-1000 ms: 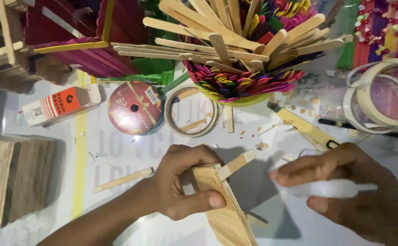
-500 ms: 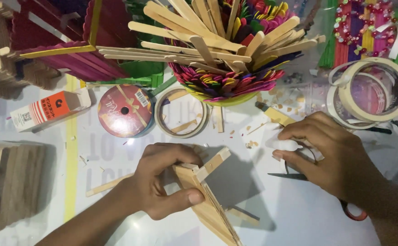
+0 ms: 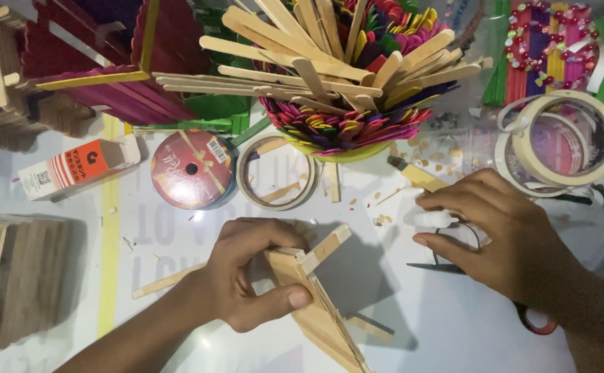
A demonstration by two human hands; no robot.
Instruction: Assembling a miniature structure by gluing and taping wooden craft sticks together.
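Note:
My left hand point(image 3: 250, 276) grips a panel built of plain wooden craft sticks point(image 3: 319, 311), tilted on the white table with one stick jutting up to the right. My right hand point(image 3: 502, 231) lies flat on the table to the right, its fingertips closing on a small white tube point(image 3: 432, 219). Under that hand lie scissors with dark blades point(image 3: 429, 266) and a red handle point(image 3: 537, 323).
A bowl point(image 3: 343, 148) heaped with plain and coloured craft sticks stands behind. Nearby are a red ribbon spool point(image 3: 191, 169), tape rolls point(image 3: 274, 173) point(image 3: 564, 141), an orange-white box point(image 3: 74, 169), stick stacks point(image 3: 12, 276) at left and coloured stick structures point(image 3: 101, 62).
My right hand has shifted left and down onto the table by the scissors, and now touches the white tube. The left hand keeps hold of the stick panel.

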